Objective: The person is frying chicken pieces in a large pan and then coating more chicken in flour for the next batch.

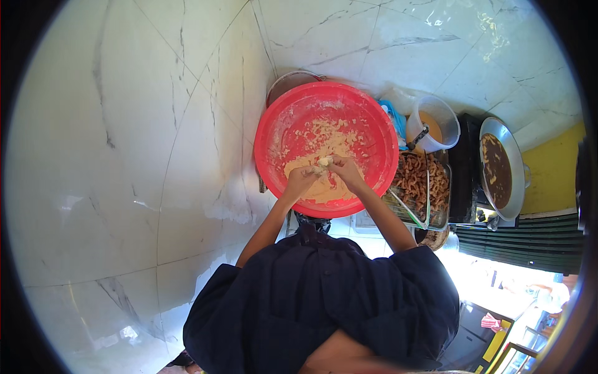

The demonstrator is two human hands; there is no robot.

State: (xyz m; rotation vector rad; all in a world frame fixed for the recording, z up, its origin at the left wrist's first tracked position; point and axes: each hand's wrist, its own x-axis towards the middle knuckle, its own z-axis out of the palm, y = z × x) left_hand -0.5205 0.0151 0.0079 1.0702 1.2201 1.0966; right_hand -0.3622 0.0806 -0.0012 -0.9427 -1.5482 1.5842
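A large red plastic basin (275,135) stands before me, with pale yellow flour (322,149) and small crumbs spread over its bottom. Above the flour, my right hand (345,171) pinches a small pale lump (325,161) between its fingertips. Close beside it on the left is my left hand (304,178), its fingers bent and dusted with flour. The fingertips of both hands nearly meet; whether the left ones also touch the lump is too small to tell.
Right of the basin, a tray of brown fried pieces (423,180) bears tongs (427,201). Behind it stands a translucent tub (451,124) of orange liquid. Farther right, a metal wok (516,163) holds dark oil with frying pieces. Tiled walls (210,140) rise behind and left.
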